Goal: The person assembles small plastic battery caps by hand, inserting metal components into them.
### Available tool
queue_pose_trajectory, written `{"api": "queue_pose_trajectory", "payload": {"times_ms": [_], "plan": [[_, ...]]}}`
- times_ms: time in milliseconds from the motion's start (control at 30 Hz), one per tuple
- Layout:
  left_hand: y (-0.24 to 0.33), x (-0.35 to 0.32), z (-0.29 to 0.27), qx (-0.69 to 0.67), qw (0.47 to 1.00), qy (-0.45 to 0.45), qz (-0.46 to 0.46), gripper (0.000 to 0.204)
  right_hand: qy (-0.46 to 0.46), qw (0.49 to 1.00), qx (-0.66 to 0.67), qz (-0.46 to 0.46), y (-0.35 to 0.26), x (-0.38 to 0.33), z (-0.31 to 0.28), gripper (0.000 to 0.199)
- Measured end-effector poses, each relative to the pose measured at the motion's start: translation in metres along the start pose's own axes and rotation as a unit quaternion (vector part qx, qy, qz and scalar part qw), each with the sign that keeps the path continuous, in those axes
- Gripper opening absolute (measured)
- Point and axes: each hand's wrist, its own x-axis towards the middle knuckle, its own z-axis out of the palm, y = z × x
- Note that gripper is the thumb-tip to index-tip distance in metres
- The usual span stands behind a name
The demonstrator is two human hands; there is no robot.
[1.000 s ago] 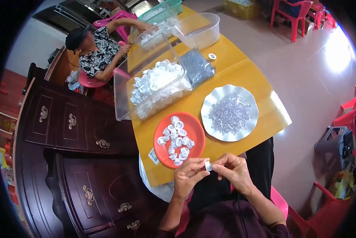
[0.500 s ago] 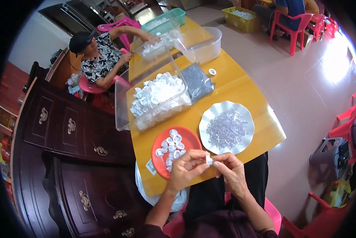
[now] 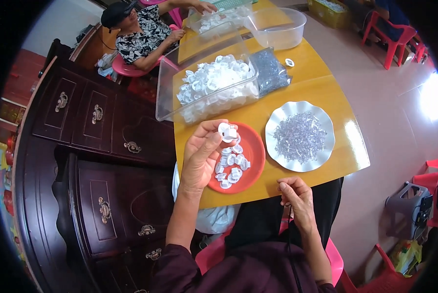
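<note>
My left hand (image 3: 202, 154) is raised over the left part of the orange-red plate (image 3: 259, 161), pinching a white round plastic piece (image 3: 227, 132) with a blocky part on it between thumb and fingers. Several similar white pieces (image 3: 235, 173) lie on the plate below. My right hand (image 3: 298, 198) is at the table's near edge, thumb and forefinger pressed together; whether anything small sits between them I cannot make out. It is nearest to the white scalloped dish (image 3: 304, 167), which holds a heap of small clear plastic parts (image 3: 301, 136).
Beyond the plate, a clear bin (image 3: 166, 100) holds many white pieces. Beside it lie a grey plastic bag (image 3: 270, 71) and one white disc (image 3: 289, 62). A round clear tub (image 3: 277, 29) is farther back. Another person (image 3: 143, 36) sits far left; dark wooden drawers (image 3: 96, 127) stand at left.
My hands have come apart. The left has moved left and up over the orange-red plate with the white piece; the right has moved back toward the table edge. The view has shifted.
</note>
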Motion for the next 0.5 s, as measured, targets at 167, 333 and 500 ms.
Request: {"api": "queue_pose_trajectory", "payload": {"times_ms": [167, 333, 500], "plan": [[0.022, 0.027, -0.012, 0.224, 0.960, 0.044, 0.164, 0.025, 0.007, 0.996, -0.092, 0.014, 0.004, 0.008, -0.009, 0.018], [0.062, 0.076, -0.064, 0.392, 0.866, 0.143, 0.274, 0.030, -0.021, 0.997, -0.078, -0.014, 0.010, 0.012, -0.007, 0.020], [-0.005, 0.054, 0.003, 0.491, 0.834, 0.027, 0.252, 0.030, -0.002, 0.992, -0.121, -0.040, 0.012, 0.013, -0.016, 0.021]]}}
